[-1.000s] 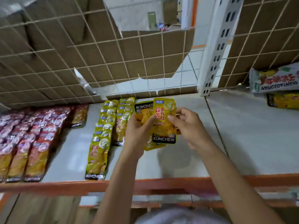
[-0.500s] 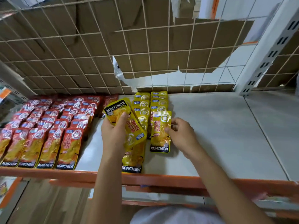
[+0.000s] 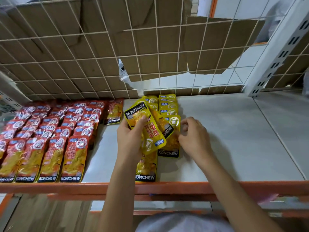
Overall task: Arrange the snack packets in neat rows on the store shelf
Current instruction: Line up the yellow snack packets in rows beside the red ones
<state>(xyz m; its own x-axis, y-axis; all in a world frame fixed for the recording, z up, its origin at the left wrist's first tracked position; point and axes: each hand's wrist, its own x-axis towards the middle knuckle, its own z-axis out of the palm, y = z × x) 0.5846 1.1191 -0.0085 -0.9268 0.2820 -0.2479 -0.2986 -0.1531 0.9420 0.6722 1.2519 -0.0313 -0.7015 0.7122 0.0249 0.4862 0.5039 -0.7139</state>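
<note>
Both bare forearms reach forward from the bottom edge, roughly parallel. The left hand curls round the yellow packets, thumb pressed on top. The right hand sits knuckles-up just beside it, fingers bent inward (whether they pinch anything is unclear).

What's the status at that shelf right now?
Left hand grips yellow packets. Right hand at a laid yellow packet, grip unclear. Red rows apart, leftward.
</note>
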